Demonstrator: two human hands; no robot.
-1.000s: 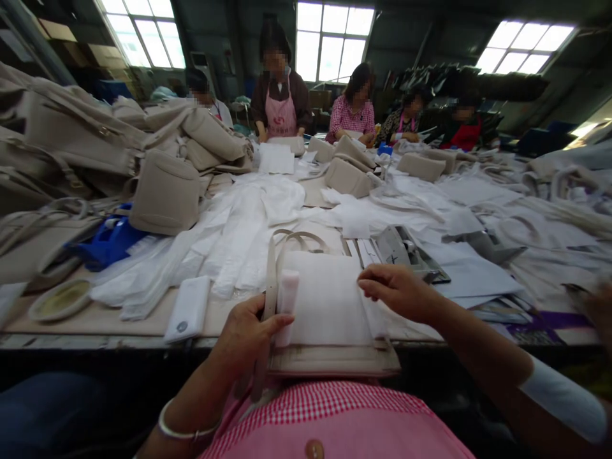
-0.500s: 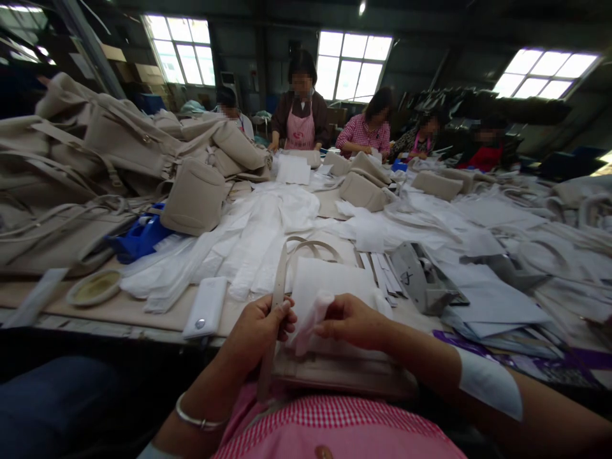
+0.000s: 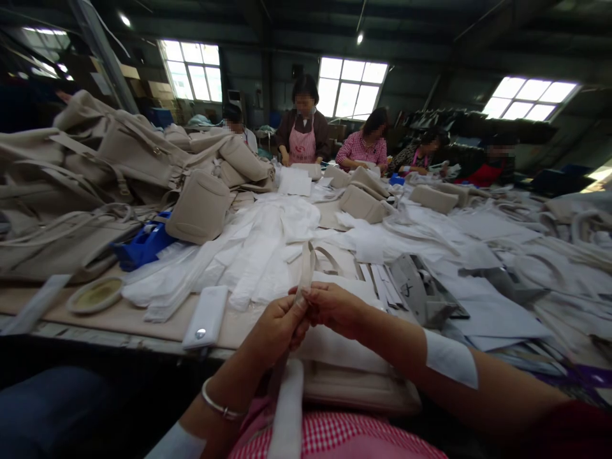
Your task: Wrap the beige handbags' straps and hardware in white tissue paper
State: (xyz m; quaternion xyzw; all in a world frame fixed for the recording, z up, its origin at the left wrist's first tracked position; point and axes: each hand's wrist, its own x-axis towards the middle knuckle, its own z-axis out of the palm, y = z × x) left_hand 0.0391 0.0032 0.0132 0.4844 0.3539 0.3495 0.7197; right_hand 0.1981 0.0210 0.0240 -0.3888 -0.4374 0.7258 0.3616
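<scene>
Both hands meet at a pale strap (image 3: 306,271), near the middle of the worktop (image 3: 165,330). The left hand (image 3: 276,326) has it pinched between thumb and fingers; the right hand (image 3: 337,308) closes its fingertips on the same stretch, coming in from the right, so the two grips touch or nearly touch. Neither hand is clearly nearer the strap — it lies right between them.

The strap's long axis runs roughly near to far: it rises from the hands on the far side, where a loop (image 3: 329,259) curves off to the right, and a darker length drops away on the near side. A white padded strip (image 3: 289,408) lies just below the left hand, its long axis also near to far, against the checked apron (image 3: 335,433); whether any finger holds it is hidden.

A beige bag (image 3: 358,390) sits at the near edge, right of the strip, with a white sheet (image 3: 347,349) over it, under the right wrist. A grey tape dispenser (image 3: 421,290) stands farther right, and a white device (image 3: 206,315) lies left of the hands.
</scene>
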